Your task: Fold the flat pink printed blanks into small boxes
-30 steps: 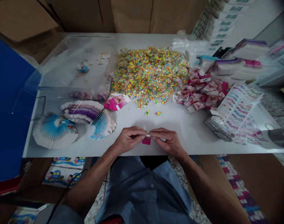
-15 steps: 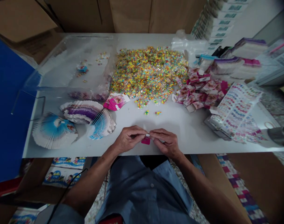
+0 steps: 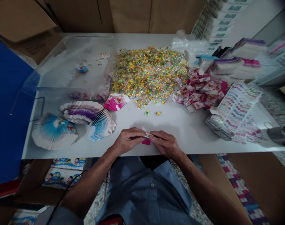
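Near the front edge of the white table, both my hands pinch a small pink and white card (image 3: 146, 142) between them. My left hand (image 3: 128, 140) has its thumb and fingers closed on the card's left side. On the opposite side, the fingers of my right hand (image 3: 165, 142) are closed on it, partly covering it. Just beyond the hands lie two small packets of coloured pieces, a left one (image 3: 147, 112) and a right one (image 3: 158, 113). Behind them spreads a big heap of similar clear packets (image 3: 149, 73).
At left are fanned blue cards (image 3: 54, 131), fanned purple cards (image 3: 86, 112), a few pink cards (image 3: 116, 101) and a clear plastic bag (image 3: 62, 59). Rightward sit a pile of pink folded cards (image 3: 203, 90), sticker sheets (image 3: 238, 106) and a metal cup (image 3: 281, 136).
My fingers have shifted slightly on the card, and its upper white part now looks more folded over between them. The things on the table have stayed put.
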Available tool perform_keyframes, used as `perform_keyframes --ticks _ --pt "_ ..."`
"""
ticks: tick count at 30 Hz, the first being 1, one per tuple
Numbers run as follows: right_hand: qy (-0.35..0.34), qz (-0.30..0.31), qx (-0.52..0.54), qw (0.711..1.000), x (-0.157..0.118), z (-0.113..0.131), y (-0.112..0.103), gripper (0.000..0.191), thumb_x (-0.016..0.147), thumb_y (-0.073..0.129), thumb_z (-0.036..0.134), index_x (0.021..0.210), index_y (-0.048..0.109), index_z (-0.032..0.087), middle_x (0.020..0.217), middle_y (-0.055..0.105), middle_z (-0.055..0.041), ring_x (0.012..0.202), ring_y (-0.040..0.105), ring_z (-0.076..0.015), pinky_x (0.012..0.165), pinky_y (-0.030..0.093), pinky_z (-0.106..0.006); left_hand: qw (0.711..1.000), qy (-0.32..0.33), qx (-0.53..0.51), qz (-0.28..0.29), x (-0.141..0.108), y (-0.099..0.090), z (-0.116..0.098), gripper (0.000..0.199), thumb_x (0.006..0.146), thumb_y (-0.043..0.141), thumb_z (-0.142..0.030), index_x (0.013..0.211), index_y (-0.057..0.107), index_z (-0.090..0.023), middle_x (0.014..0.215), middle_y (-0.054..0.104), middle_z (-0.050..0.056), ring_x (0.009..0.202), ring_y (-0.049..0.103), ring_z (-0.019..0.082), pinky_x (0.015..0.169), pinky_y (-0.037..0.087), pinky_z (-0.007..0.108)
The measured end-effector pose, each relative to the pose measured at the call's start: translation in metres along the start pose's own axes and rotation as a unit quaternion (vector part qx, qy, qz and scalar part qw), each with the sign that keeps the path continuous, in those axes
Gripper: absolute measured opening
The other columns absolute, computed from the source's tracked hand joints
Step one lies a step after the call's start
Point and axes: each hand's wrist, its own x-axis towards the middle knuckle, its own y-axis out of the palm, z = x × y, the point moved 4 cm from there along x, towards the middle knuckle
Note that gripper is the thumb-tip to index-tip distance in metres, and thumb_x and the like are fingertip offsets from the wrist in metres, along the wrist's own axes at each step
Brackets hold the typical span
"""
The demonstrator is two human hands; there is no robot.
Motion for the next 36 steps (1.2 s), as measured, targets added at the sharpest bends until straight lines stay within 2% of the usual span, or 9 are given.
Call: perform_keyframes --ticks 6,9,14,19,22,27,30,34,36 --pt "0.001 -0.01 -0.008 1.0 0.002 -0.001 0.001 0.047 0.095 0.071 0.013 0.139 0.068 0.03 0.119 0.077 -0.0106 0.093 0.075 -0.0202 0.08 0.065 -0.034 0.985 0.113 0.131 -0.015 -0.007 0.001 -0.002 0.022 0.098 0.066 -0.015 0.11 0.083 -0.023 0.11 0.082 0.009 0.098 0.08 0.017 0.089 0.065 0.025" --pt "0.013 -0.019 -0.001 1.0 0.005 -0.001 0.002 0.04 0.097 0.069 0.015 0.135 0.071 0.028 0.115 0.078 -0.0105 0.093 0.075 -0.0198 0.081 0.065 -0.034 0.975 0.145 0.167 -0.024 -0.009 0.002 -0.003 0.027 0.098 0.065 -0.011 0.115 0.081 -0.024 0.117 0.081 0.009 0.099 0.08 0.016 0.089 0.065 0.024" --pt "0.03 -0.015 0.0 0.999 0.008 -0.003 0.005 0.028 0.1 0.065 0.017 0.124 0.076 0.026 0.111 0.079 -0.0095 0.09 0.075 -0.0183 0.08 0.065 -0.032 0.974 0.15 0.167 -0.026 -0.006 0.002 -0.002 0.028 0.097 0.066 -0.01 0.116 0.08 -0.024 0.115 0.081 0.008 0.097 0.08 0.015 0.089 0.065 0.022" --pt "0.131 -0.05 0.047 0.989 0.009 -0.001 0.003 0.022 0.1 0.065 0.023 0.118 0.078 0.027 0.108 0.08 -0.0077 0.094 0.077 -0.0188 0.085 0.065 -0.033 0.985 0.106 0.131 -0.042 -0.006 0.002 0.001 0.034 0.092 0.074 -0.011 0.124 0.076 -0.023 0.111 0.081 0.006 0.096 0.079 0.016 0.091 0.064 0.024" --pt "0.221 -0.092 0.093 0.967 0.002 -0.004 -0.003 0.02 0.096 0.07 0.024 0.114 0.078 0.026 0.099 0.079 -0.0055 0.085 0.075 -0.0178 0.079 0.063 -0.031 0.989 0.065 0.121 -0.058 -0.007 0.001 0.005 0.04 0.09 0.079 -0.016 0.128 0.074 -0.023 0.107 0.081 0.005 0.083 0.079 0.013 0.081 0.064 0.021" --pt "0.341 -0.156 0.18 0.909 -0.016 -0.013 -0.008 0.017 0.089 0.079 0.032 0.105 0.078 0.025 0.094 0.078 -0.0033 0.078 0.072 -0.0167 0.073 0.06 -0.029 0.99 0.03 0.117 -0.068 -0.005 0.001 0.005 0.025 0.092 0.076 -0.018 0.117 0.078 -0.02 0.101 0.082 0.006 0.078 0.078 0.013 0.076 0.063 0.02" --pt "0.383 -0.141 0.235 0.882 -0.017 -0.017 -0.005 0.019 0.087 0.081 0.038 0.099 0.077 0.024 0.089 0.077 -0.0025 0.076 0.072 -0.0168 0.073 0.059 -0.029 0.99 0.008 0.114 -0.081 -0.004 0.0 0.005 0.018 0.094 0.074 -0.02 0.111 0.08 -0.019 0.1 0.083 0.006 0.08 0.079 0.014 0.077 0.063 0.021" --pt "0.424 -0.054 0.314 0.848 -0.002 -0.027 -0.011 0.023 0.083 0.085 0.041 0.088 0.075 0.021 0.073 0.074 -0.0001 0.063 0.067 -0.0137 0.062 0.056 -0.026 0.989 -0.036 0.1 -0.102 -0.004 -0.002 0.007 0.016 0.096 0.071 -0.024 0.109 0.079 -0.019 0.099 0.083 0.006 0.079 0.079 0.014 0.075 0.063 0.022" --pt "0.417 -0.087 0.35 0.835 0.012 -0.037 -0.03 0.025 0.079 0.088 0.041 0.082 0.073 0.021 0.07 0.074 0.0007 0.061 0.067 -0.0127 0.06 0.055 -0.024 0.989 -0.04 0.095 -0.102 -0.004 -0.002 0.008 0.016 0.096 0.071 -0.025 0.109 0.079 -0.018 0.099 0.082 0.006 0.078 0.078 0.014 0.073 0.062 0.022"
